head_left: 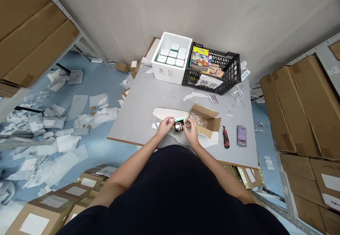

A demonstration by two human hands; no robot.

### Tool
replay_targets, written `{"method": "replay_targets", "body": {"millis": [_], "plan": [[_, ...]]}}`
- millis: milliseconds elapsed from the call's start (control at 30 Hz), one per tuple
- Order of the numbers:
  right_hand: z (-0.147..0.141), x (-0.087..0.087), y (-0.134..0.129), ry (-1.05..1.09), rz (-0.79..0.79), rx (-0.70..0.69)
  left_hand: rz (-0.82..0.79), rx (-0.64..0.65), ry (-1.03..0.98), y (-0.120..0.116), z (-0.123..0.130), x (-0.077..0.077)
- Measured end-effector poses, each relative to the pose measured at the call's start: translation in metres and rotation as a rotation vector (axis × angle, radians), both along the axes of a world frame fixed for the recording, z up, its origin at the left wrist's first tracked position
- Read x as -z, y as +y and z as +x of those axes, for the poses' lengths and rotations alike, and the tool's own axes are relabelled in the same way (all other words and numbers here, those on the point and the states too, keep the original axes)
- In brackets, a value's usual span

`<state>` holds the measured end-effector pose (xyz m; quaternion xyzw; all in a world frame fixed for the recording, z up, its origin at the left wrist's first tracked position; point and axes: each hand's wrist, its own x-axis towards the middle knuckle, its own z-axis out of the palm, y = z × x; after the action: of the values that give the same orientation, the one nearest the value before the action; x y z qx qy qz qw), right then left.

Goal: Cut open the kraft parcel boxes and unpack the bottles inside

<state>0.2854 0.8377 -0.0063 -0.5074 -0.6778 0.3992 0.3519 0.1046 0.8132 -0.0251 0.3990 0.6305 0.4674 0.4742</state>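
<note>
A small green-and-white box (174, 129) is open in front of me, near the table's front edge. Inside it sits a dark, shiny, rounded item (179, 126) that I cannot identify. My left hand (165, 126) pinches the box at its left, by the raised lid (180, 119). On the opposite side, my right hand (191, 130) has its fingers closed at the box's right edge. Right beside that hand lies an open cardboard carton (212, 124) with clear bubble wrap (197, 119) in it. White paper (164, 113) is spread under and behind the small box.
A red-and-black utility knife (226, 138) and a blurred purple item (241, 136) lie on the right. At the back stand a white foam box (170, 74) of small boxes and a black crate (232, 65) with booklets (200, 58). A white cable (237, 94) lies behind.
</note>
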Motion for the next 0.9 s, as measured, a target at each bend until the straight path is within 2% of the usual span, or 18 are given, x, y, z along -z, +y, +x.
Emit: {"method": "replay_targets", "body": {"millis": [100,200,367,567,667,833,900], "plan": [[-0.004,0.003,-0.002,0.114,-0.139,-0.052,-0.008,0.033,-0.032,-0.002,0.003,-0.006],[-0.005,0.003,0.003,0.145,-0.204,-0.096,-0.020,0.079,-0.035,-0.004,0.003,-0.008],[0.003,-0.003,0.018,0.046,-0.146,-0.139,0.026,0.137,-0.016,-0.011,0.000,-0.007],[0.014,0.002,0.013,-0.146,0.015,-0.264,0.127,0.202,0.279,-0.024,0.002,-0.002],[0.016,0.008,0.006,-0.167,0.012,-0.258,0.150,0.222,0.323,-0.028,0.005,0.002],[0.014,0.015,0.003,-0.127,-0.057,-0.171,0.171,0.206,0.417,-0.031,0.010,0.004],[0.012,0.015,0.004,-0.135,-0.035,-0.188,0.193,0.215,0.479,-0.031,0.010,0.003]]}}
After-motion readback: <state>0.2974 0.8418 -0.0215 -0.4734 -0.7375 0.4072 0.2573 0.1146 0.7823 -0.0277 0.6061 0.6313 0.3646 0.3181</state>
